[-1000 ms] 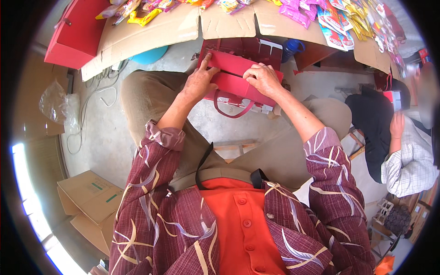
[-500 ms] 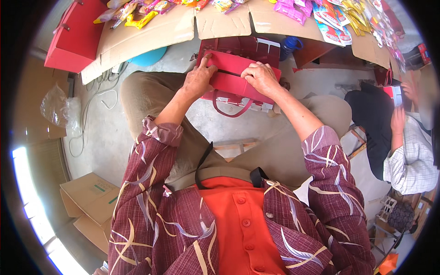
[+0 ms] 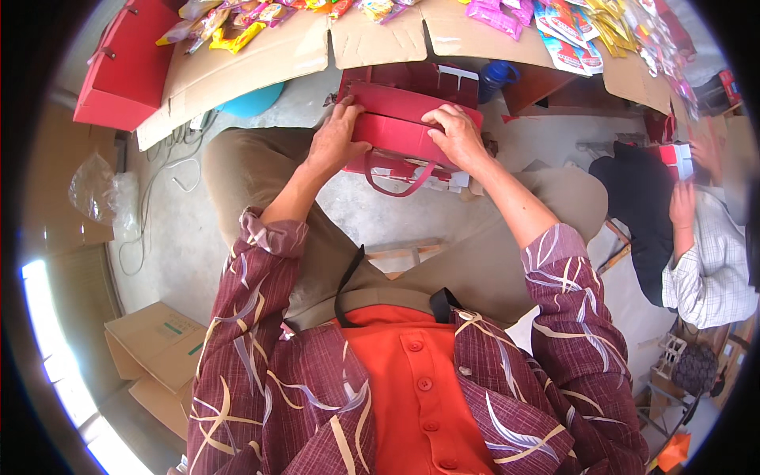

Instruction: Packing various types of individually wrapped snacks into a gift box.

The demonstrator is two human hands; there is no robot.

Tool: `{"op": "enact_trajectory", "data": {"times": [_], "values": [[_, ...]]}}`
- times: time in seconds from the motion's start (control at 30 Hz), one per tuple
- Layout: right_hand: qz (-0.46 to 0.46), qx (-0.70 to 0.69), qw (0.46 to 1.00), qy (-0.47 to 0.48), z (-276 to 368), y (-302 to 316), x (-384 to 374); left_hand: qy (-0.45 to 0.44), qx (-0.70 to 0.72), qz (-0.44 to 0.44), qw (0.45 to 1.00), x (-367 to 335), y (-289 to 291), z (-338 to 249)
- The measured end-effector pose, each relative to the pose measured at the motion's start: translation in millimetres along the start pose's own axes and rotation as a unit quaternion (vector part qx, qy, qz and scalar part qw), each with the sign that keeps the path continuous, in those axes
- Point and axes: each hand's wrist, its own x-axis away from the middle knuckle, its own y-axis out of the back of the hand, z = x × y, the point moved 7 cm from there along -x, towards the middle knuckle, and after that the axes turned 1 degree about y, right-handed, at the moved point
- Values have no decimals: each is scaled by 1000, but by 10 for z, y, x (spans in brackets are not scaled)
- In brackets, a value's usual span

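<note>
Between my knees is a red cardboard gift box (image 3: 392, 133) with a dark red strap handle (image 3: 398, 192) looping out on the side nearest me. Its two top panels meet along a seam running left to right. My left hand (image 3: 336, 136) grips the left end, fingers over the far panel and thumb on the near one. At the right end, my right hand (image 3: 457, 134) holds the top, its fingers bent over near the seam. Behind it, more dark red box parts (image 3: 404, 75) are partly covered by it.
Ahead, a cardboard-covered table (image 3: 380, 45) bears several colourful snack packets (image 3: 495, 17). A red box (image 3: 127, 67) stands at its left end, near floor cables (image 3: 146, 207). A blue jug (image 3: 497, 77) sits under the table. On the right, another person (image 3: 708, 245) handles a box.
The gap between the box's top panels has narrowed to a seam. My left hand has come off the far panel's top and now clasps the left end; my right hand's fingers have loosened slightly.
</note>
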Motion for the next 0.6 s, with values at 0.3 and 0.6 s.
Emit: {"op": "enact_trajectory", "data": {"times": [0.3, 0.6], "values": [[-149, -4, 969, -195, -711, 253, 420, 189, 311, -113, 925, 4, -355, 657], [-146, -192, 926, -289, -810, -133, 696, 171, 316, -165, 919, -69, -456, 601]]}}
